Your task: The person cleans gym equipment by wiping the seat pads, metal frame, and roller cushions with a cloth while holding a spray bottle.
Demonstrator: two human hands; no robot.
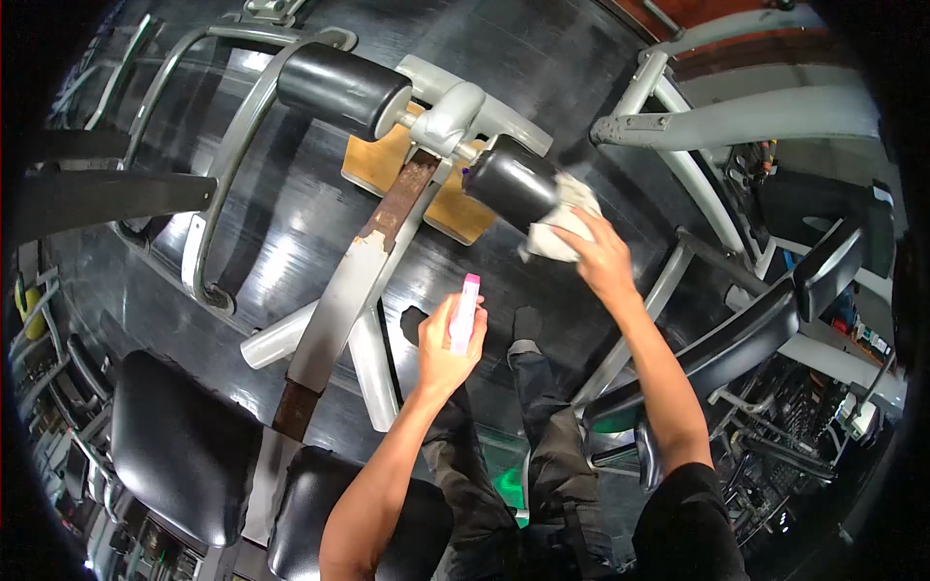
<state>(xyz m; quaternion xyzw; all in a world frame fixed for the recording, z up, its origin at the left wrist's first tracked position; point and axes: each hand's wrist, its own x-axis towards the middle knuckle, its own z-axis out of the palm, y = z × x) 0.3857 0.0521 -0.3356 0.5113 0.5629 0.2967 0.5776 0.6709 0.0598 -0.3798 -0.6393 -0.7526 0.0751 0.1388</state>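
My left hand (450,344) is wrapped round a pink and white bottle (465,315), held upright above the dark floor. Off to the right, my right hand (603,257) grips a whitish cloth (564,228), which touches the outer end of a short black roller pad (511,181). A second black roller pad (346,89) sits on the other side of the same grey machine. Between the two pads is a grey joint (452,118), and a long bar (351,290) with worn brown patches runs from there toward the lower left.
Black padded seats (184,445) stand at the lower left. A wooden-coloured plate (460,213) lies under the joint. Curved grey frames (232,160) rise at the left, and another machine with a long black pad (727,339) is at the right. My feet are below my hands.
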